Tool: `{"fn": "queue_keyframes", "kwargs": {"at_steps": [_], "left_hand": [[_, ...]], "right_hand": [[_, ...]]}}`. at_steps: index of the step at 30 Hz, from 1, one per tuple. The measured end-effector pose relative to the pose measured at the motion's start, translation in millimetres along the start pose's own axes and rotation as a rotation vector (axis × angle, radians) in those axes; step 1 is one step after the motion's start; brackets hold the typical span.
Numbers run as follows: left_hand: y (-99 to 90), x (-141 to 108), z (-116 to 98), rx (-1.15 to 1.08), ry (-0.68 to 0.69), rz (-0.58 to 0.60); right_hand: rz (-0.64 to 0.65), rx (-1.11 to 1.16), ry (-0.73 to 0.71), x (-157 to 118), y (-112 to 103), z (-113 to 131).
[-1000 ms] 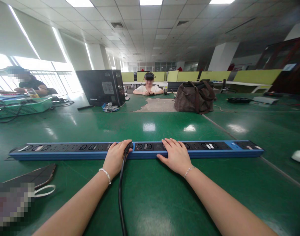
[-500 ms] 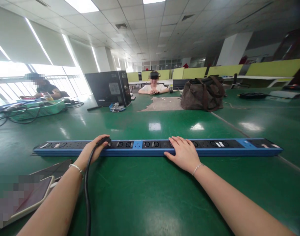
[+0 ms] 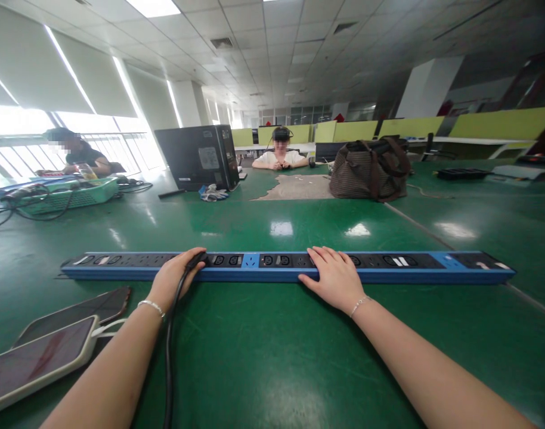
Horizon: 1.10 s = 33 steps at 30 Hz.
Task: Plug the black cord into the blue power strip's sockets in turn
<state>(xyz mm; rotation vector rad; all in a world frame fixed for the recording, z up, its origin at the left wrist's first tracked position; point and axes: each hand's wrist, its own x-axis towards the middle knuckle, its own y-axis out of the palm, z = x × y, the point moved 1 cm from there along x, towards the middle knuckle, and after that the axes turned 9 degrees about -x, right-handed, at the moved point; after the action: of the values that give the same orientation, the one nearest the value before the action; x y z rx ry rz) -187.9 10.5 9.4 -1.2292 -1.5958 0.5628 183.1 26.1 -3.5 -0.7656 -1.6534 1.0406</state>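
Green tabletop (image 3: 254,339). Left hand (image 3: 173,276) closed round plug (image 3: 196,259): likely stiff, grip body. Right hand (image 3: 337,279) loosely open across rigid-looking power strip (image 3: 250,274).

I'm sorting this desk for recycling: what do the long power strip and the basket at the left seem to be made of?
Power strip: probably painted metal, from the smooth blue rail with crisp edges; its black socket panels look like plastic.
Basket: likely glossy plastic, judging by its even green colour and slotted wall.

Perhaps gloves (image 3: 213,193) beside computer case (image 3: 196,158)
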Motion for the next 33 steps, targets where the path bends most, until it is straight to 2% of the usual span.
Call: {"fn": "queue_keyframes", "kwargs": {"at_steps": [4, 13, 22, 29, 33], "left_hand": [[1.0, -3, -1, 0.039, -0.025, -0.017], [-6.5, -3, -8, 0.151, -0.056, 0.023], [1.6, -5, 1, 0.089, -0.026, -0.027], [3.4, -4, -1, 0.072, 0.012, -0.043], [6.9, -3, -2, 0.051, 0.005, -0.092]], "right_hand": [[0.001, -0.002, -0.004, 0, 1, -1], [0.018, -0.004, -0.002, 1, 0, 0], [0.003, -0.004, 0.003, 0, 0, 0], [0.016, 0.0, 0.005, 0, -3, 1], [0.026, -0.004, 0.003, 0, -3, 1]]}}
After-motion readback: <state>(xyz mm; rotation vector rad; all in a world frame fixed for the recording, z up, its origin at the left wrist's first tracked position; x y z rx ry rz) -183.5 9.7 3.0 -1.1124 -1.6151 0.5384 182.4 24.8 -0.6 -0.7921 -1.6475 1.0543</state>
